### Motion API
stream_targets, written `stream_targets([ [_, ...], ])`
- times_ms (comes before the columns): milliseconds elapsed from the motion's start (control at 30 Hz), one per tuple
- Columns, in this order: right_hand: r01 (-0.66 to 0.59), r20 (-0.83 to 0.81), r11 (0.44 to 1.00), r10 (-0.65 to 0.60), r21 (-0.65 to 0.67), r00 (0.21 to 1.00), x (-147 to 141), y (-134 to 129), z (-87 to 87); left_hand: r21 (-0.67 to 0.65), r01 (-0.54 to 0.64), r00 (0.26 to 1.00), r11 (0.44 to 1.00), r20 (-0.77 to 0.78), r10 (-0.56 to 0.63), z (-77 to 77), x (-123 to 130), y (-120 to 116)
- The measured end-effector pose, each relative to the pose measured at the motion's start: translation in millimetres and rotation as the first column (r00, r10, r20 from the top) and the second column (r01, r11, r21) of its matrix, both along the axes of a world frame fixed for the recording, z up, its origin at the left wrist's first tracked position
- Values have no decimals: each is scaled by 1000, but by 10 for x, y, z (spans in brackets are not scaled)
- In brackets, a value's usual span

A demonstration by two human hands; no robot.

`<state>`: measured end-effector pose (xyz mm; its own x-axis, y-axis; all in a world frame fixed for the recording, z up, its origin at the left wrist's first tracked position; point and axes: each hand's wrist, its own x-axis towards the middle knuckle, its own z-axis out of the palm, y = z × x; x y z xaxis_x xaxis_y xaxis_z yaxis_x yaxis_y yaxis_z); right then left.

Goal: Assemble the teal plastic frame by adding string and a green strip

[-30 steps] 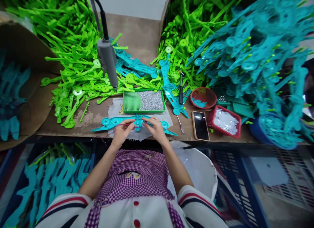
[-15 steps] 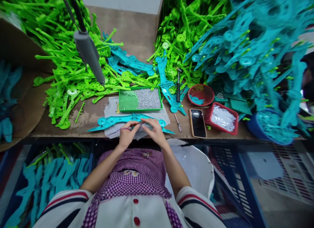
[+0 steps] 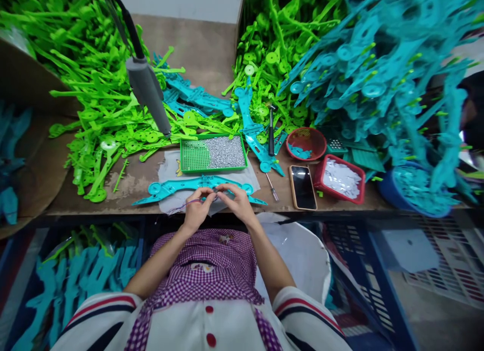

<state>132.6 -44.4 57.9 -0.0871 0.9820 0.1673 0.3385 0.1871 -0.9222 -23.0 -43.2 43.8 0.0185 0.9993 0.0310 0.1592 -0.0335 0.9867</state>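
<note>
My left hand [image 3: 197,210] and my right hand [image 3: 237,205] meet at the table's front edge, thumbs and fingertips pinched together around something small and dark, too small to name. A thin purple cord [image 3: 180,208] shows at my left fingers and trails off to the left. Just behind both hands, a long turquoise plastic part [image 3: 177,186] lies across a pale cloth [image 3: 166,165]; my fingers hide some of its right half. Beyond it sits a green tray [image 3: 194,168] of tiny silvery metal pieces.
A grey screwdriver-like tool [image 3: 149,91] hangs on a cable at left. Green parts [image 3: 94,114] and turquoise parts [image 3: 378,78] are heaped behind. Toward the right lie a hammer [image 3: 271,131], a screwdriver [image 3: 271,187], a phone [image 3: 303,188], red bowls [image 3: 321,144] and a blue tub [image 3: 389,189].
My right fingers have curled in and drawn closer to the left fingertips. The hanging tool appears further right, while the whole view has shifted slightly.
</note>
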Motion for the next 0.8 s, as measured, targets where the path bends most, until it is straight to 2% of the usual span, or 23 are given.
stream_targets([
  [200,-93,36,996,94,-14,995,29,2,19,66,13,995,998,-101,-6,-24,-5,-33],
  [567,-157,-23,987,156,-40,987,85,52,-36,42,71,995,997,-68,-68,37,19,60],
  [700,-126,-53,989,122,-78,991,87,43,-57,-23,101,994,995,-27,-101,17,-23,58],
  [800,4,-60,997,-8,-73,998,173,28,-46,-149,128,981,980,165,-103,36,-194,13],
])
